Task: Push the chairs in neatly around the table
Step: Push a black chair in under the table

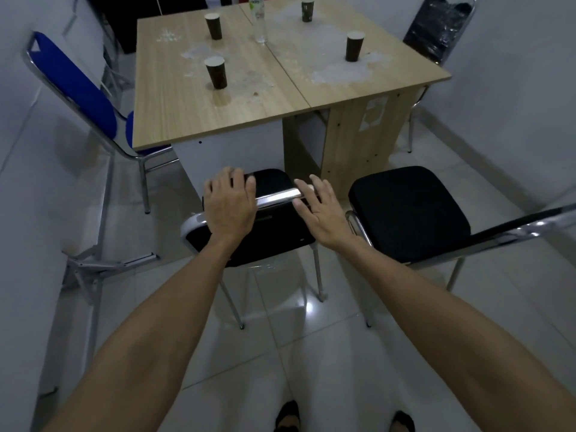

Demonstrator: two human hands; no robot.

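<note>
Left hand (229,207) curled over chrome top rail of near black padded chair (268,232), right hand (318,210) spread flat there; light wooden surface (174,98) just beyond.

Little could be read from where I stood. A clear plastic bottle (259,20) on the wooden table (193,113) carried a white label with green lettering, too blurred to make out. A pale sticker (372,115) on the table's side panel showed no legible words. The dark paper cups (215,72) bore no readable print.
</note>
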